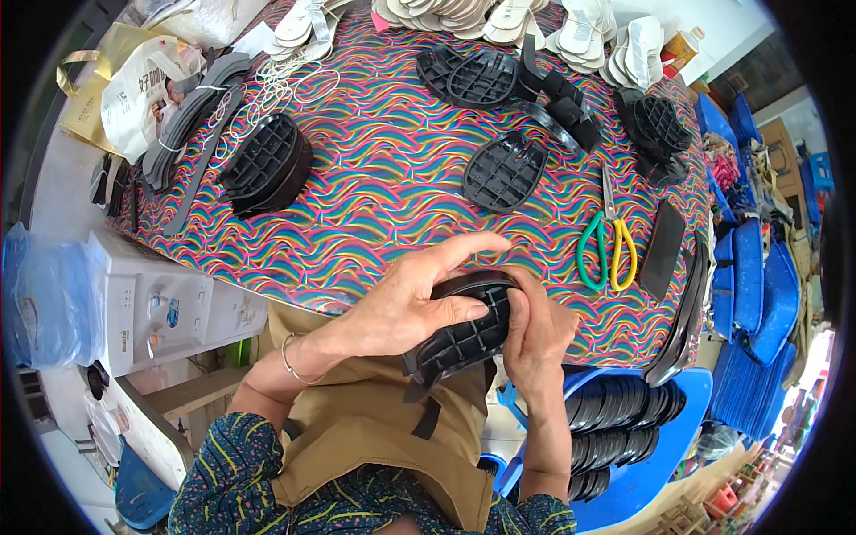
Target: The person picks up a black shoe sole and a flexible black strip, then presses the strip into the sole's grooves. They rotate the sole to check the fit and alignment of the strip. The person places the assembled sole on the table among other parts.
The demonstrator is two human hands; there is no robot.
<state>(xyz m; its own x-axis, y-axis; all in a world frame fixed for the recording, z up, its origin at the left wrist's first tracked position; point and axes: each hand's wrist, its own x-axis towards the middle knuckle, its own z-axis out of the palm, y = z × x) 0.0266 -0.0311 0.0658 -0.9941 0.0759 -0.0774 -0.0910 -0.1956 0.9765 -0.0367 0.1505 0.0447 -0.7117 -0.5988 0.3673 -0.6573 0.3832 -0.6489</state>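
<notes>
Between my two hands is a black shoe heel (459, 337) with a gridded hollow face, tilted above my lap at the table's near edge. A thin dark strip appears to run around its rim. My left hand (406, 299) grips the heel's upper left side, thumb pressed on the grid and index finger stretched past the top. My right hand (538, 332) is wrapped round its right side, with the thumb at the edge. Ahead of my hands lies a single gridded heel (505, 172). To the right are scissors (608, 234) with one green and one yellow handle.
A stack of heels (267, 165) stands left, beside bundled dark strips (183, 120) and loose white string (276, 94). More heels (481, 78) lie at the back, below pale insoles (513, 18). A blue bin (687, 419) full of black heels sits at my right; a white water dispenser (169, 303) at left.
</notes>
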